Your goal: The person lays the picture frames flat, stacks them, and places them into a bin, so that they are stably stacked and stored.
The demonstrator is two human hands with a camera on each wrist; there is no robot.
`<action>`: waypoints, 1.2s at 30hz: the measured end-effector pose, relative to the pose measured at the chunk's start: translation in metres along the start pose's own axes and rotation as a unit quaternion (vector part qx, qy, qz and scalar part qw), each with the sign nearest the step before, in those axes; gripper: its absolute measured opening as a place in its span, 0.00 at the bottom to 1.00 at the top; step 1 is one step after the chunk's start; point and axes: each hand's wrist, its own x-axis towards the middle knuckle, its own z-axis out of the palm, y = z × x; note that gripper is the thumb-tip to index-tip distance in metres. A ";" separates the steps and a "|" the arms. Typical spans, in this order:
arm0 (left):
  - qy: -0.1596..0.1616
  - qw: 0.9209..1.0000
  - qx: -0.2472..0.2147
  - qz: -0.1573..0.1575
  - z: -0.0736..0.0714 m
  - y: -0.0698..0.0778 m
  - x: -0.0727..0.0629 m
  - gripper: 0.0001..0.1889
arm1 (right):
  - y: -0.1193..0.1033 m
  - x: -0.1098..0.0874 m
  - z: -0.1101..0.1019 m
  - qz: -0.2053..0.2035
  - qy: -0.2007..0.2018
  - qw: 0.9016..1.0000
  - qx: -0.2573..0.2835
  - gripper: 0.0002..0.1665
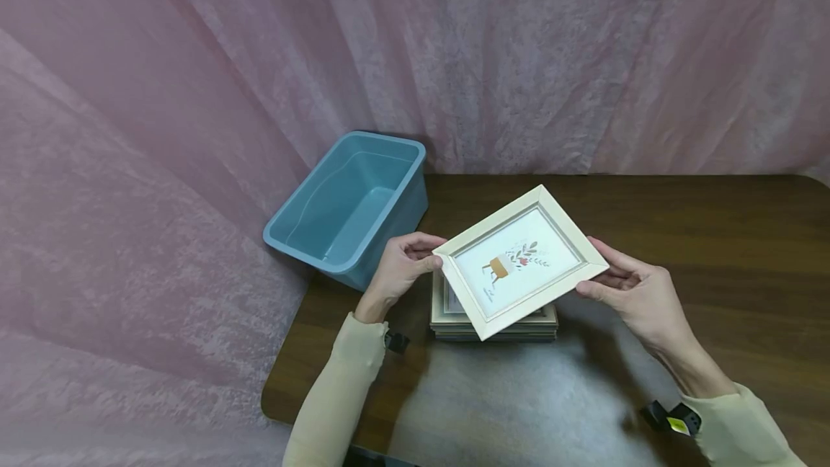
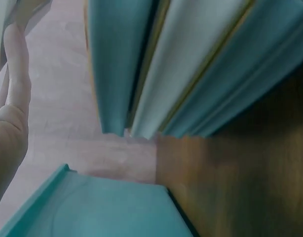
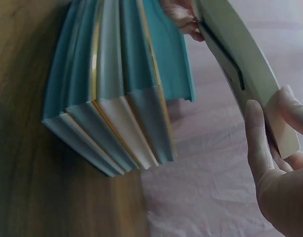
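Head view: we have one cream frame (image 1: 521,263) up in both hands, above the stack (image 1: 454,332) and clear of it, turned askew to it. Print side faces up toward the camera: orange chair, leaves, red flower. Left hand (image 1: 405,261) pinches the left corner, thumb on the front, fingers behind. Right hand (image 1: 642,301) pinches the right corner between thumb and fingers.

Stack sits on the brown table (image 1: 700,236), partly hidden under the held frame; what we see of its top piece is another frame with a pale border. Blue bin (image 1: 344,200) stands left of the stack and a bit further back, mouth up, near the left edge. We can't tell the exact gap between bin and stack. Pink cloth (image 1: 506,56) hangs behind and along the left. Both sleeves (image 1: 337,388) are pale, with a small black device (image 1: 396,341) at each wrist.

Right wrist view: we get the frame near edge-on, fingers on one face, thumb on the other, dark strip (image 3: 240,79) on its back. Stack edges show teal and pale bands with gold lines.

Left wrist view: left hand is cut by the picture edge, so we read its grip off the head view. Bin shows at the bottom.
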 end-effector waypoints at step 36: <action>0.099 0.978 0.179 -0.048 -0.007 -0.036 0.003 0.16 | 0.041 -0.044 0.065 -0.113 0.098 0.942 -0.300 0.40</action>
